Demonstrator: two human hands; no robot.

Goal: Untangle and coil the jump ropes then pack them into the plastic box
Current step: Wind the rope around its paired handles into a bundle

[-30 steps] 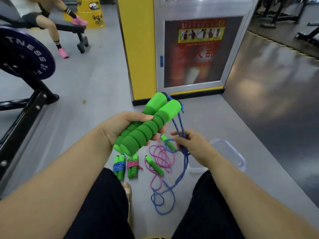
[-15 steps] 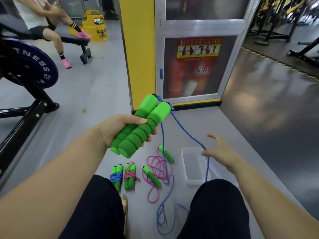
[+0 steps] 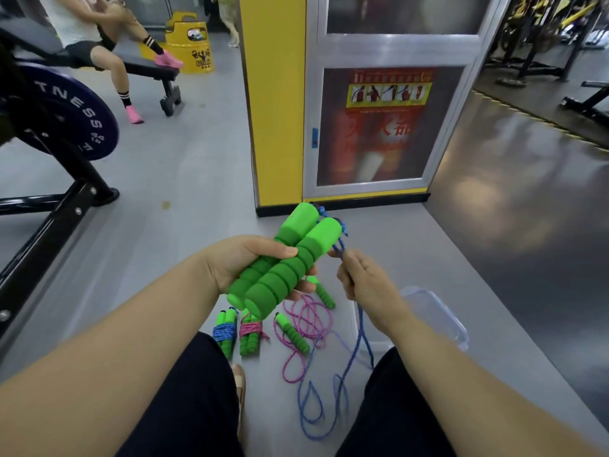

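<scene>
Bright, even light; wide-angle edge distortion

Pair of handles (image 3: 290, 258): in left hand (image 3: 240, 268), mid-view, tips toward 1 o'clock
Right hand (image 3: 365, 282): at 3 o'clock of the handles, pinching held rope (image 3: 362, 328), which drops to the floor (image 3: 184, 179) at 6 o'clock
Loose rope (image 3: 309, 321): on floor below the handles
Two coiled bundles (image 3: 225, 334): side by side, at its 9 o'clock
Plastic box (image 3: 441, 311): at its 3 o'clock, behind right forearm
Cabinet (image 3: 379, 127): 12 o'clock
Weight plate (image 3: 75, 120): 10 o'clock
</scene>
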